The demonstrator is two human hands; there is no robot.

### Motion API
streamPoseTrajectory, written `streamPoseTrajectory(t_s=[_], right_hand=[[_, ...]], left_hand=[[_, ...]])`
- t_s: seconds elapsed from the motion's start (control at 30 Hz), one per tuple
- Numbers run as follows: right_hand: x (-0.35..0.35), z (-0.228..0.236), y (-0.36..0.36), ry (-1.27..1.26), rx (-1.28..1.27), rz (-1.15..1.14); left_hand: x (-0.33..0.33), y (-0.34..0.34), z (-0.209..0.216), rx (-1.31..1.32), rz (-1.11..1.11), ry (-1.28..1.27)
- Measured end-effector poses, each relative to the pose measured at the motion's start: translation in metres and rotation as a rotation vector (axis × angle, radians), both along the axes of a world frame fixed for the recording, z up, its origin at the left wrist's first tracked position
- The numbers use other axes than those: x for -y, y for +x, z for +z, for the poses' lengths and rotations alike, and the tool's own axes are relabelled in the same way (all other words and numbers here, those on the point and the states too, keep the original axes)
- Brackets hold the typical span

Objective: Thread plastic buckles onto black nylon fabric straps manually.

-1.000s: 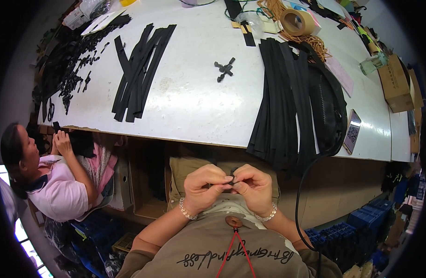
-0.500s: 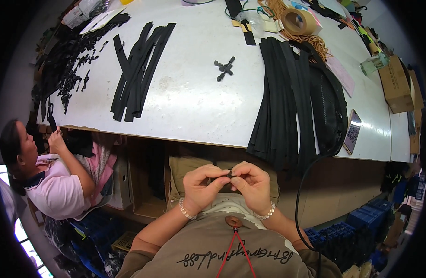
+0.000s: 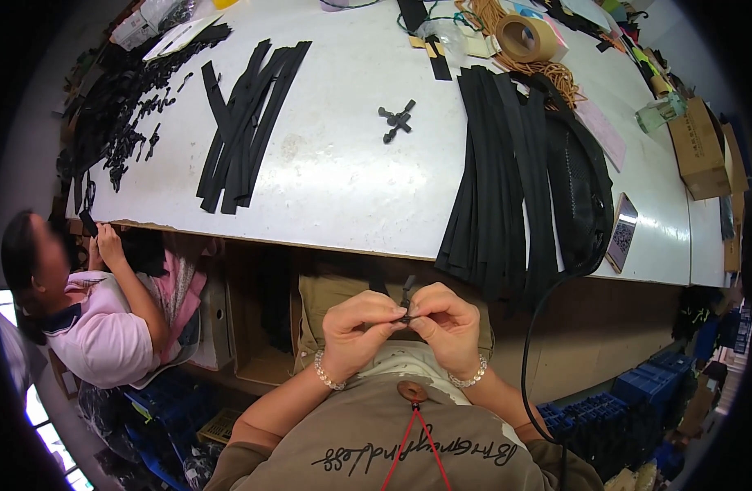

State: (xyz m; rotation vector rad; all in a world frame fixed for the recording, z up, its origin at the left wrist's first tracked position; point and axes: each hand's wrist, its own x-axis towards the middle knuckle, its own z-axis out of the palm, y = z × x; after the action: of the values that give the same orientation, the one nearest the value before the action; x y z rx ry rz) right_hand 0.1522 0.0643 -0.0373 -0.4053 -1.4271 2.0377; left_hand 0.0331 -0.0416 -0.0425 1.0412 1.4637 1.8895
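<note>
In front of my chest, below the table edge, both hands pinch a small black tabbed piece [image 3: 408, 288] that looks like a zip pull. My left hand [image 3: 360, 327] grips it from the left between thumb and forefinger. My right hand [image 3: 445, 323] pinches it from the other side, its fingertips almost touching the left ones. A narrow tab stands up above the fingers; the lower part is mostly covered by them. On the table ahead lies a little cluster of similar black pieces [image 3: 396, 122].
Black strips [image 3: 241, 131] lie crossed at left; more strips [image 3: 499, 180] hang over the edge at right beside a black bag [image 3: 576, 188]. A phone [image 3: 621, 233], tape roll [image 3: 530, 39] and black cable [image 3: 527, 360] are nearby. Another person [image 3: 98, 319] handles a black piece at left.
The piece in my fingers has turned, so its tab now sticks up above my fingertips. My hands stay in nearly the same place. The other person's hands have shifted slightly.
</note>
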Motion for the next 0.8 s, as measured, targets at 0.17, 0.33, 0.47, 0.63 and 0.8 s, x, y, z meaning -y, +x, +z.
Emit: streamPoseTrajectory(t_s=[0.17,0.33,0.47,0.63,0.8], right_hand=[[0.000,0.001,0.001,0.011,-0.023,0.008],[0.002,-0.003,-0.002,-0.234,0.184,-0.023],[-0.001,-0.017,-0.001,-0.360,0.296,-0.027],[-0.004,-0.035,-0.004,-0.560,0.278,-0.084],[-0.004,-0.038,-0.003,-0.582,0.242,-0.087]], left_hand=[[-0.001,-0.001,0.002,-0.052,0.001,0.011],[-0.007,0.009,-0.001,0.293,0.118,-0.269],[-0.016,0.008,-0.007,0.507,0.099,-0.342],[-0.021,0.001,-0.029,0.667,0.007,-0.393],[-0.020,0.003,-0.027,0.631,-0.009,-0.404]])
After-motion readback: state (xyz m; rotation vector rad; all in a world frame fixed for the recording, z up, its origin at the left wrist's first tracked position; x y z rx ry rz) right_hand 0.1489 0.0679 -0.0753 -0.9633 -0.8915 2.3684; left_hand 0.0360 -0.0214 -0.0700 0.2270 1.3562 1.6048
